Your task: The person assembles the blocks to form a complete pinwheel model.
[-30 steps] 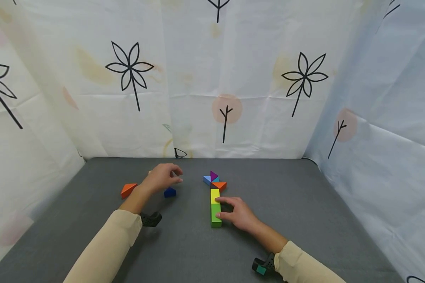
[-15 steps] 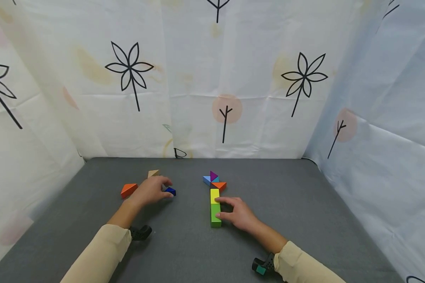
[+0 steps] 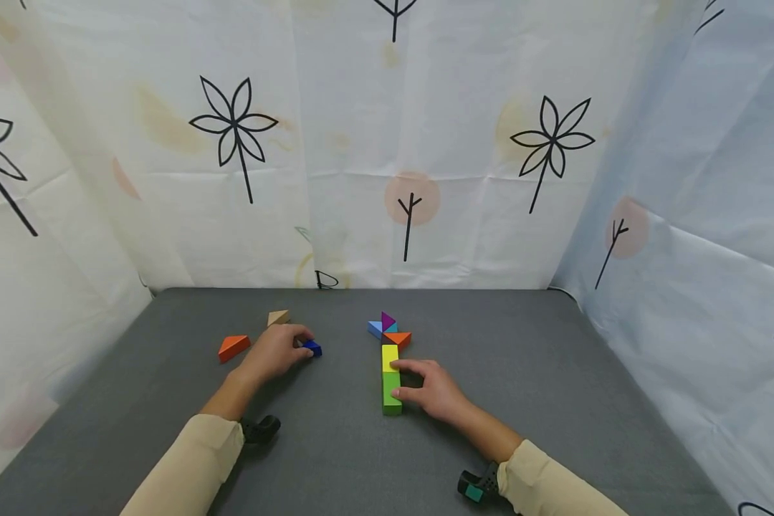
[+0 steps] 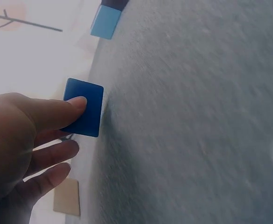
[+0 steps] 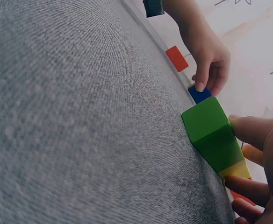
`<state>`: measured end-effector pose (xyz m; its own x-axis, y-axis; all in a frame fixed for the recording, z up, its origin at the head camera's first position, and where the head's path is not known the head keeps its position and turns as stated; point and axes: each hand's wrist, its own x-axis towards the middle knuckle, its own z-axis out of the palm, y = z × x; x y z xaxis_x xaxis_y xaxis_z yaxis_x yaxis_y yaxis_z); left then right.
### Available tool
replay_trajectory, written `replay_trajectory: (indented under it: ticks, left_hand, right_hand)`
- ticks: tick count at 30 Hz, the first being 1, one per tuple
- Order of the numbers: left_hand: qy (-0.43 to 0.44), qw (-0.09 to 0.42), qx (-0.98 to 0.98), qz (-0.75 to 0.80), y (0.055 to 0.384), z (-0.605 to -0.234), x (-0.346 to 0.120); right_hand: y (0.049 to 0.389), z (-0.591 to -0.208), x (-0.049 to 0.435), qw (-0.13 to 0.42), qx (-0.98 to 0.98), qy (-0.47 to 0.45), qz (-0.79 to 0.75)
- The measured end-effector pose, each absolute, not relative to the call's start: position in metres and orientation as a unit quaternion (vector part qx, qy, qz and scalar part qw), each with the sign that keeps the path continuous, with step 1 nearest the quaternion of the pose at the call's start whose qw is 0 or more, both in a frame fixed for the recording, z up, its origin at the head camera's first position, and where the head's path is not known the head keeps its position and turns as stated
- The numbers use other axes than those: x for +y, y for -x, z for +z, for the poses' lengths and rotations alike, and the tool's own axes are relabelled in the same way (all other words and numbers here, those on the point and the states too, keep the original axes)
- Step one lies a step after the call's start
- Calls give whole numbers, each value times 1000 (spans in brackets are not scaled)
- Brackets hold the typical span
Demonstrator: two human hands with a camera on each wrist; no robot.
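My left hand [image 3: 276, 352] pinches a dark blue triangular block [image 3: 312, 348] on the left part of the table. In the left wrist view the thumb lies across that block's flat rectangular face [image 4: 92, 119], while other fingers hang below it. My right hand [image 3: 437, 390] rests at a row of two blocks. Its index fingertip touches the yellow block [image 3: 390, 353] and its thumb touches the longer green block [image 3: 390, 403]. The right wrist view shows the green block's end [image 5: 209, 121] close up, with the yellow one partly hidden behind fingers.
Beyond the yellow block sits a cluster of triangular blocks: purple [image 3: 388, 322], light blue [image 3: 375, 328], teal and orange [image 3: 398, 338]. Left of my left hand lies an orange triangular block [image 3: 233, 347], and a tan one [image 3: 278, 317] is just behind it. Patterned cloth walls [image 3: 348, 143] border the grey table.
My left hand has shifted left and nearer, then come to grip the blue block; the tan block, mostly covered before, shows now. My right hand stays put.
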<state>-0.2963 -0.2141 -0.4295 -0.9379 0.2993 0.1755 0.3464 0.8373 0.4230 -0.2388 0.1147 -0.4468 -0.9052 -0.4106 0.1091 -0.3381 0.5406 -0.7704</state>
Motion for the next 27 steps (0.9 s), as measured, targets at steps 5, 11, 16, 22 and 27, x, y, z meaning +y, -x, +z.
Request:
replay_trajectory:
  ticks: [5, 11, 16, 22, 27]
  left_hand:
    - [170, 63, -954, -237, 302, -425, -202]
    - [178, 80, -946, -258, 310, -424, -184]
    - [183, 97, -934, -291, 315, -428, -170]
    - [173, 104, -932, -302, 321, -434, -155]
    - [158, 94, -938, -293, 325, -439, -142]
  right_hand:
    - [240, -449, 115, 38, 878, 215, -426]
    - [240, -450, 115, 34, 875, 223, -427]
    - [239, -450, 115, 33, 874, 225, -430]
    - [239, -450, 115, 37, 876, 220, -429]
    - [240, -450, 115, 41, 877, 214, -429]
